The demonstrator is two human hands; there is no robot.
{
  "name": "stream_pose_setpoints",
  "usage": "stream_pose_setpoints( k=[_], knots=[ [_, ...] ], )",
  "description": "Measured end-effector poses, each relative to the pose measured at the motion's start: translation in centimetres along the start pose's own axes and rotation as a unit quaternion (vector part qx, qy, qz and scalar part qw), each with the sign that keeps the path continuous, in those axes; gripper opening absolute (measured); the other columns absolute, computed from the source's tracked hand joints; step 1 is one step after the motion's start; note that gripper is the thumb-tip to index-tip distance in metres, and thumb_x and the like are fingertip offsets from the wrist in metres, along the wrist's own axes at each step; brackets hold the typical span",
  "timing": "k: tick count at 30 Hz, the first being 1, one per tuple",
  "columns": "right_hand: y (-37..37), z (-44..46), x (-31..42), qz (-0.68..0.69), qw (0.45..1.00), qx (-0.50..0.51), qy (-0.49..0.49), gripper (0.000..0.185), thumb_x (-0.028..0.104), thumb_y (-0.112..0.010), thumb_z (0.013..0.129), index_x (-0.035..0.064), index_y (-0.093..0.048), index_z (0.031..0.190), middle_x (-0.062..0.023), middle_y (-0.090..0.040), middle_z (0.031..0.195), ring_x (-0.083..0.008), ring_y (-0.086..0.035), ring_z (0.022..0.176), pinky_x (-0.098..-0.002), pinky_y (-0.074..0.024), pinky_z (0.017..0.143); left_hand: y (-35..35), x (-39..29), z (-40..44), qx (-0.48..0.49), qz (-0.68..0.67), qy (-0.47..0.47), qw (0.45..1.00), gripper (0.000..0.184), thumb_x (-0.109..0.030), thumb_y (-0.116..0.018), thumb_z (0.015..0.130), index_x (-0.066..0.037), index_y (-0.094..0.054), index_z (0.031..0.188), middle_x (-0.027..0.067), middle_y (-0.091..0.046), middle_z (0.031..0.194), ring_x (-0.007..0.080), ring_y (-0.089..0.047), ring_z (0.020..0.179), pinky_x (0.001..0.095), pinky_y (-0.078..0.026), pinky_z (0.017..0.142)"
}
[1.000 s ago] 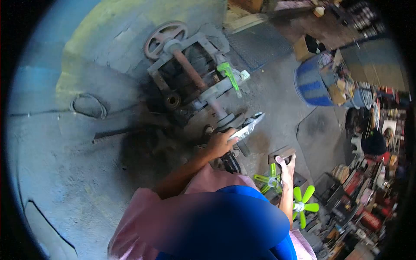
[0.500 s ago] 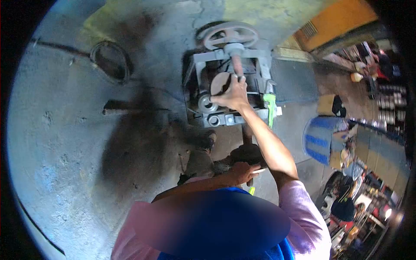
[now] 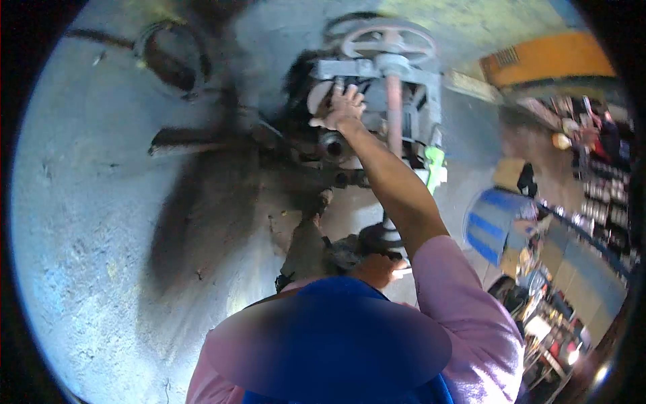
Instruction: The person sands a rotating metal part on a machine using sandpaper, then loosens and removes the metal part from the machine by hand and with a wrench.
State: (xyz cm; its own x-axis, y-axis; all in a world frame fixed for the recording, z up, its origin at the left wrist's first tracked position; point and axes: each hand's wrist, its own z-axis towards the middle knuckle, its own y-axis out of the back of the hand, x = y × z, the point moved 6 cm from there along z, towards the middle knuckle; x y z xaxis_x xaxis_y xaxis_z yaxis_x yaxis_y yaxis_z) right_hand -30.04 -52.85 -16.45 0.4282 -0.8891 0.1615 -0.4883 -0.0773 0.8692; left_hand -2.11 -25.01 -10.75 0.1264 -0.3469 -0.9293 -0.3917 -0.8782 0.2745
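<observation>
A grey metal machine (image 3: 431, 108) with a spoked handwheel (image 3: 390, 42) and an upright reddish shaft (image 3: 394, 114) stands ahead of me. My right hand (image 3: 344, 108) reaches over its left side, fingers spread, beside a pale round disc (image 3: 319, 98) that it partly covers; contact is hard to judge. Below that hand is a ring-shaped metal fitting (image 3: 334, 147). Close to my body, my left hand (image 3: 380, 269) is curled around a thin whitish stick (image 3: 402, 272), whose kind I cannot make out. A dark round part (image 3: 378, 237) sits just above the left hand.
Bright green material (image 3: 434, 161) hangs on the machine's right side. A blue-striped drum (image 3: 494, 219) and a cardboard box (image 3: 511, 174) stand to the right, near cluttered shelves. A coiled hose (image 3: 202, 60) and a metal bar (image 3: 182, 140) lie on the floor at left.
My right hand has moved up and left, away from the ring fitting and shaft, with its fingers now more spread. The view has shifted slightly. My left hand stays low with the stick.
</observation>
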Motion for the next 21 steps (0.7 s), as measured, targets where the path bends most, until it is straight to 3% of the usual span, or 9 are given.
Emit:
stream_pose_setpoints(
  k=[2,4,6,8,11,12,16,19,21],
  knots=[
    [1.1,-1.2,-2.4,0.075,0.996,0.046,0.018,0.150,0.073,-0.089,0.055,0.0115,-0.005,0.164,-0.0290,-0.017,0.162,-0.0526,-0.021,0.149,-0.0630,-0.0282,0.118,0.1,-0.2,-0.1,0.021,0.004,0.022,1.000,0.049,-0.043,-0.065,0.096,-0.010,-0.061,0.131,0.0235,-0.071,0.086,0.0428,-0.070,0.080,0.0527,-0.055,0.071],
    [3.5,-3.9,-6.4,0.122,0.991,0.046,0.028,0.132,0.073,-0.085,0.062,0.0148,-0.022,0.162,-0.0323,-0.012,0.164,-0.0533,-0.025,0.148,-0.0577,-0.0305,0.120,0.2,-0.6,-0.3,0.034,0.011,0.059,0.998,0.049,-0.043,-0.066,0.096,-0.010,-0.061,0.131,0.0232,-0.071,0.086,0.0426,-0.070,0.080,0.0526,-0.055,0.071],
    [5.8,-7.8,-12.7,0.177,0.982,-0.044,0.048,0.107,0.065,-0.081,0.073,0.0138,-0.037,0.156,-0.0347,-0.020,0.161,-0.0515,-0.029,0.147,-0.0516,-0.0316,0.121,1.4,-1.5,-0.7,-0.011,0.052,0.054,0.997,0.049,-0.043,-0.066,0.095,-0.010,-0.061,0.131,0.0229,-0.071,0.086,0.0424,-0.070,0.081,0.0524,-0.055,0.071],
    [7.2,-13.9,-20.6,0.214,0.956,-0.193,0.059,0.069,0.047,-0.076,0.086,0.0096,-0.056,0.141,-0.0285,-0.053,0.137,-0.0417,-0.048,0.134,-0.0487,-0.0437,0.111,3.2,-3.1,-1.9,-0.122,0.130,-0.072,0.981,0.049,-0.039,-0.072,0.091,-0.012,-0.061,0.131,0.0199,-0.070,0.093,0.0403,-0.070,0.083,0.0505,-0.056,0.072],
    [5.8,-25.5,-33.8,0.304,0.906,-0.293,-0.036,0.045,0.037,-0.075,0.089,0.0067,-0.068,0.122,-0.0169,-0.061,0.109,-0.0363,-0.060,0.113,-0.0422,-0.0498,0.098,4.3,-6.0,-0.9,-0.029,0.181,-0.038,0.982,0.054,-0.027,-0.077,0.085,-0.009,-0.059,0.132,0.0213,-0.067,0.111,0.0427,-0.066,0.102,0.0531,-0.054,0.086],
    [3.0,-29.3,-38.6,0.313,0.889,-0.323,-0.088,0.040,0.034,-0.073,0.090,0.0065,-0.069,0.120,-0.0148,-0.060,0.101,-0.0345,-0.062,0.108,-0.0401,-0.0507,0.094,2.8,-4.8,-1.1,-0.006,0.206,-0.030,0.978,0.055,-0.022,-0.077,0.084,-0.007,-0.058,0.133,0.0227,-0.065,0.117,0.0442,-0.063,0.109,0.0541,-0.052,0.091],
    [-12.5,-47.1,-53.0,0.296,0.848,-0.324,-0.298,0.032,0.028,-0.071,0.088,0.0027,-0.072,0.108,-0.0217,-0.072,0.108,-0.0370,-0.069,0.104,-0.0458,-0.0532,0.086,1.2,-4.7,-1.3,-0.027,0.343,-0.002,0.939,0.058,-0.012,-0.076,0.081,-0.002,-0.054,0.134,0.0300,-0.057,0.130,0.0495,-0.064,0.106,0.0535,-0.053,0.093],
    [-33.5,-60.3,-57.9,0.349,0.811,-0.160,-0.441,0.039,0.040,-0.069,0.087,0.0057,-0.075,0.104,-0.0217,-0.073,0.101,-0.0407,-0.070,0.096,-0.0504,-0.0544,0.081,0.4,-4.9,-1.1,-0.027,0.404,0.043,0.913,0.062,-0.006,-0.075,0.077,-0.001,-0.053,0.135,0.0301,-0.062,0.123,0.0462,-0.065,0.108,0.0517,-0.054,0.094],
    [-48.0,-69.1,-57.0,0.308,0.804,-0.144,-0.488,0.051,0.046,-0.070,0.084,-0.0019,-0.074,0.103,-0.0297,-0.071,0.103,-0.0439,-0.069,0.097,-0.0516,-0.0555,0.083,-0.3,-5.9,-0.5,-0.018,0.419,0.091,0.903,0.064,-0.004,-0.074,0.075,0.001,-0.053,0.135,0.0291,-0.065,0.116,0.0449,-0.065,0.106,0.0508,-0.053,0.094]
  ],
)
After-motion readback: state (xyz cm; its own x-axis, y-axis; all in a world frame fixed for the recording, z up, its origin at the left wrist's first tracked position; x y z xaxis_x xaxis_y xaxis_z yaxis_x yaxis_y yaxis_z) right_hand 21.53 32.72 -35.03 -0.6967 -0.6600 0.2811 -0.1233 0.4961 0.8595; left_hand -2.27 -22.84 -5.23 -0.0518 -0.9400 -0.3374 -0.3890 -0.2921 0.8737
